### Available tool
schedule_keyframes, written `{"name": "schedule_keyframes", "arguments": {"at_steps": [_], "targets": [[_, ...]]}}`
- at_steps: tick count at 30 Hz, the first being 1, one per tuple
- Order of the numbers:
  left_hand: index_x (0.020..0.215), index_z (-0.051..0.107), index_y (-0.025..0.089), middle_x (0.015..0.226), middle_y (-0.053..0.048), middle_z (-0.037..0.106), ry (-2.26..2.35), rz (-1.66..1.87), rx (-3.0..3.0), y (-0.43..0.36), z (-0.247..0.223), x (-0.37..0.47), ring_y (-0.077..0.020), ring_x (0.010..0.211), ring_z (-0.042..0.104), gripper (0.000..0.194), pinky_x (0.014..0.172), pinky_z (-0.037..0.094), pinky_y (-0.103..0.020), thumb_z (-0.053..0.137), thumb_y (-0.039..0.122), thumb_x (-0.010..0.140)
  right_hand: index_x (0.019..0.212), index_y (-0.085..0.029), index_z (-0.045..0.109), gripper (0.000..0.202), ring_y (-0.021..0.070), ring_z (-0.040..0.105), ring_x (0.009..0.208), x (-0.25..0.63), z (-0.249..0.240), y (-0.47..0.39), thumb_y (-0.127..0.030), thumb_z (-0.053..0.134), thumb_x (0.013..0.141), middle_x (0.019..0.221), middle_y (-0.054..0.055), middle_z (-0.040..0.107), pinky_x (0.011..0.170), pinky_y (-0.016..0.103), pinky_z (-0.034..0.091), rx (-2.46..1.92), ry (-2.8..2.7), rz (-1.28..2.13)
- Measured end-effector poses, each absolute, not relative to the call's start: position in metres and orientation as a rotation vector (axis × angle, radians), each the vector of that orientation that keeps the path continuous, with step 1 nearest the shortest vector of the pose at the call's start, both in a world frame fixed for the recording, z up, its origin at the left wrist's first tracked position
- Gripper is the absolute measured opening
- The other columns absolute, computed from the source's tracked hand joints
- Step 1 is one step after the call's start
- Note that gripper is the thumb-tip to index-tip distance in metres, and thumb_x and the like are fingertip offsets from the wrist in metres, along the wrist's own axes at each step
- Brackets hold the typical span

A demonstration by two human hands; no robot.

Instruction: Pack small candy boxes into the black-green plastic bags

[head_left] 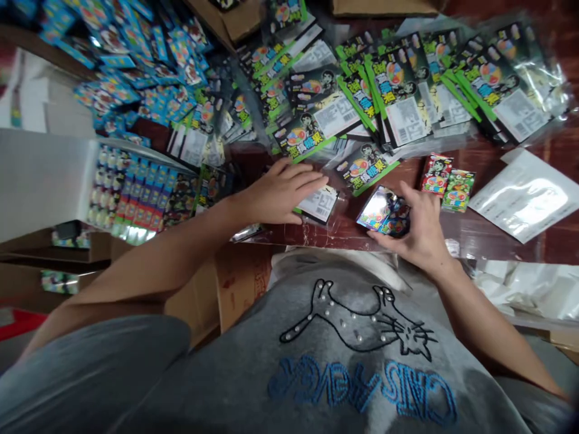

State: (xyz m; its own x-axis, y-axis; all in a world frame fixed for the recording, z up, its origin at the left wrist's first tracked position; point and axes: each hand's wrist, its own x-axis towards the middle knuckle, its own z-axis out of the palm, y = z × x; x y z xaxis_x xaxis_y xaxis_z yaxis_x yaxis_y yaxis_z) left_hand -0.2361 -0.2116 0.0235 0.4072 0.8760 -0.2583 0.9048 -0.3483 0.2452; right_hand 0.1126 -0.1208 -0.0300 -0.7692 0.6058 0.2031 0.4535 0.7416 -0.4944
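My left hand (292, 191) lies with its fingers stretched out on a black and green printed packet (320, 202) with a white label, near the table's front edge. Small blue, glossy printed boxes (382, 212) sit side by side on the table. My right hand (421, 228) grips them from the right, thumb at the near side and fingers at the far side. Just beyond that hand lie a small red box (436, 173) and a small green box (458, 190). Another black and green packet (365, 167) rests between and beyond my hands.
Many black and green packets (398, 90) in clear plastic cover the back of the table. Small blue boxes (149, 60) are heaped at the far left, above an open carton (90, 181) packed with small boxes. A white plastic bag (527, 196) lies at the right.
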Motion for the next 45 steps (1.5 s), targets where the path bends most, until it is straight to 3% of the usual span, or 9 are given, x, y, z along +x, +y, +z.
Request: {"name": "schedule_keyframes", "arguments": {"at_steps": [5, 10, 15, 20, 29, 34, 37, 42, 45], "targets": [[0.165, 0.043, 0.009, 0.161, -0.023, 0.056, 1.677, -0.079, 2.264, -0.218, 0.007, -0.222, -0.037, 0.151, 0.05, 0.074, 0.127, 0.035, -0.052, 0.062, 0.04, 0.1, 0.172, -0.029, 0.015, 0.096, 0.043, 0.058, 0.133, 0.102, -0.028, -0.139, -0.06, 0.066, 0.097, 0.15, 0.02, 0.059, 0.112, 0.066, 0.043, -0.927, -2.55, 0.56], [0.17, 0.03, 0.007, 0.172, -0.028, 0.039, 1.626, -0.083, 2.263, -0.23, 0.004, -0.218, -0.0453, 0.158, 0.039, 0.118, 0.134, 0.015, -0.065, 0.086, 0.06, 0.081, 0.165, -0.02, 0.039, 0.083, 0.0494, 0.044, 0.148, 0.113, -0.028, -0.135, -0.065, 0.061, 0.099, 0.159, 0.024, 0.053, 0.118, 0.074, 0.036, -1.127, -2.552, 0.438], [0.157, 0.049, 0.011, 0.146, -0.023, 0.063, 1.92, 0.063, 2.072, -0.229, 0.014, -0.217, -0.0414, 0.137, 0.06, 0.078, 0.119, 0.046, -0.054, 0.079, 0.043, 0.092, 0.138, -0.025, 0.062, 0.056, 0.0387, 0.063, 0.125, 0.097, -0.01, -0.146, -0.062, 0.071, 0.097, 0.13, 0.017, 0.067, 0.105, 0.064, 0.054, -0.993, -2.381, 0.713], [0.134, 0.059, 0.021, 0.128, -0.01, 0.072, 2.094, 0.803, 1.491, -0.224, 0.03, -0.173, -0.0306, 0.119, 0.07, 0.041, 0.106, 0.057, -0.045, 0.069, 0.042, 0.099, 0.134, -0.029, 0.051, 0.055, 0.0199, 0.071, 0.092, 0.055, -0.01, -0.162, -0.06, 0.075, 0.094, 0.121, 0.009, 0.065, 0.072, 0.038, 0.064, -1.071, -1.632, 1.418], [0.12, 0.074, 0.02, 0.119, -0.012, 0.081, 1.108, 1.28, 0.659, -0.222, 0.003, -0.135, -0.0323, 0.12, 0.075, 0.065, 0.106, 0.061, -0.047, 0.086, 0.07, 0.08, 0.111, -0.028, 0.063, 0.03, 0.0214, 0.067, 0.093, 0.043, -0.005, -0.148, -0.056, 0.061, 0.104, 0.099, 0.003, 0.071, 0.084, 0.043, 0.06, -1.012, -1.59, 1.46], [0.114, 0.076, 0.018, 0.118, -0.014, 0.083, 1.178, 1.294, 0.6, -0.219, -0.006, -0.127, -0.0344, 0.116, 0.078, 0.075, 0.102, 0.063, -0.047, 0.087, 0.079, 0.072, 0.135, -0.027, 0.061, 0.044, 0.0272, 0.066, 0.12, 0.036, -0.011, -0.152, -0.06, 0.047, 0.109, 0.128, 0.011, 0.07, 0.108, 0.054, 0.056, -0.945, -1.783, 1.393], [0.12, 0.076, 0.018, 0.124, -0.011, 0.082, 1.46, 1.285, 0.924, -0.216, -0.006, -0.12, -0.0276, 0.114, 0.077, 0.056, 0.103, 0.06, -0.04, 0.078, 0.064, 0.09, 0.148, -0.025, 0.052, 0.057, 0.031, 0.058, 0.14, 0.028, -0.012, -0.154, -0.064, 0.05, 0.107, 0.148, 0.017, 0.062, 0.12, 0.059, 0.048, -1.056, -1.716, 1.226], [0.101, 0.076, 0.017, 0.094, -0.005, 0.083, 1.753, 1.261, 1.112, -0.211, -0.006, -0.122, -0.0188, 0.083, 0.077, 0.028, 0.075, 0.061, -0.028, 0.078, 0.043, 0.091, 0.121, -0.024, 0.06, 0.04, 0.0226, 0.07, 0.109, 0.021, -0.003, -0.152, -0.06, 0.058, 0.105, 0.118, 0.009, 0.073, 0.099, 0.044, 0.058, -1.084, -1.588, 1.261], [0.103, 0.075, 0.018, 0.102, -0.005, 0.085, 1.799, 1.354, 1.006, -0.207, -0.004, -0.125, -0.0203, 0.09, 0.079, 0.032, 0.08, 0.064, -0.03, 0.083, 0.044, 0.087, 0.113, -0.023, 0.064, 0.035, 0.0184, 0.069, 0.091, 0.022, 0.0, -0.151, -0.057, 0.058, 0.106, 0.103, 0.005, 0.075, 0.082, 0.036, 0.057, -1.065, -1.622, 1.307]]}}
